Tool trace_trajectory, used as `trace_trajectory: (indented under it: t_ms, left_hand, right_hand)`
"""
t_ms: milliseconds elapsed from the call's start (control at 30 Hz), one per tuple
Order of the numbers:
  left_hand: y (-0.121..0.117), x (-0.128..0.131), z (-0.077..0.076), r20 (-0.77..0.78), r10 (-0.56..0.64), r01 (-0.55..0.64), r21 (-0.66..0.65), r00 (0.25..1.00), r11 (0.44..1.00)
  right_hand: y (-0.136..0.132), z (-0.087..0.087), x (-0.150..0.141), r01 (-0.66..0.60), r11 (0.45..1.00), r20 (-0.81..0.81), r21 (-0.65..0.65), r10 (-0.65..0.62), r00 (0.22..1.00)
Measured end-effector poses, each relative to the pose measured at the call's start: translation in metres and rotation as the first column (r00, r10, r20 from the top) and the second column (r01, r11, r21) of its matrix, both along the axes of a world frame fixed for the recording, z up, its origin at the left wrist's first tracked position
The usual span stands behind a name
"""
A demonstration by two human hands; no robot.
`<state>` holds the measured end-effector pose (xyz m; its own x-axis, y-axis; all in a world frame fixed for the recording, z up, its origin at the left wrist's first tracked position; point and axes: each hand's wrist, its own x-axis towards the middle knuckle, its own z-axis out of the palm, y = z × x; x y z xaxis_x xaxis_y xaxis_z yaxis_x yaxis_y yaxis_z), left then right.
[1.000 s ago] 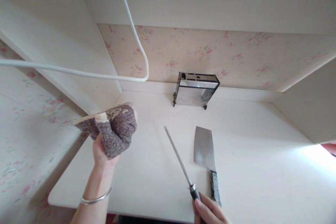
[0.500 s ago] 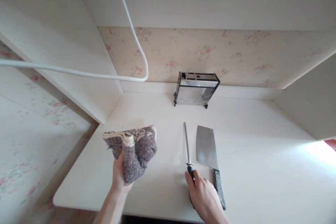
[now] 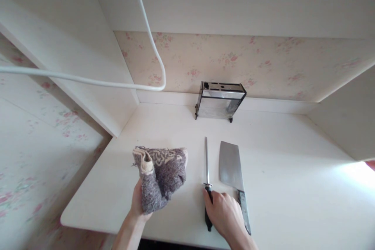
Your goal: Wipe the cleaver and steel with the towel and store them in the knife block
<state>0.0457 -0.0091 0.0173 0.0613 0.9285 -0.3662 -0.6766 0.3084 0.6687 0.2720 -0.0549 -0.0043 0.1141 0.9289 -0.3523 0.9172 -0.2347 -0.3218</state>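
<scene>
My left hand (image 3: 137, 202) is closed round a folded grey-brown towel (image 3: 164, 179) with cream edges and a cream pattern, held up above the worktop. My right hand (image 3: 227, 213) grips the black handle of a sharpening steel (image 3: 207, 160), thumb along its left side. The steel's thin grey rod points away from me, towards the back wall. Just to its right lies a cleaver (image 3: 231, 165), flat, its broad blade pointing away and its dark handle partly hidden behind my right hand.
A silver knife block (image 3: 221, 103) with black edges and slots in its top stands against the back of the white worktop (image 3: 287, 187). A white cable (image 3: 159, 66) hangs across the upper left. White cabinet sides (image 3: 348, 113) flank the worktop, with floral wallpaper behind.
My left hand has moved right with the towel, towards the sharpening steel. My right hand and the steel's handle have shifted slightly left, so the rod stands straighter. The cleaver has stayed put.
</scene>
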Motion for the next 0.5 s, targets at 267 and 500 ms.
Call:
trace_trajectory:
  t_ms: [267, 500]
  left_hand:
    - [-0.005, 0.001, -0.005, 0.086, 0.044, -0.049, 0.051, 0.995, 0.998]
    - [-0.014, 0.014, -0.026, -0.046, -0.136, 0.137, 0.024, 0.99, 0.99]
  right_hand:
    - [-0.007, 0.005, 0.007, 0.162, 0.976, -0.218, 0.143, -0.128, 0.967]
    - [-0.021, 0.039, 0.0, 0.27, 0.936, -0.958, -0.225, -0.264, 0.116]
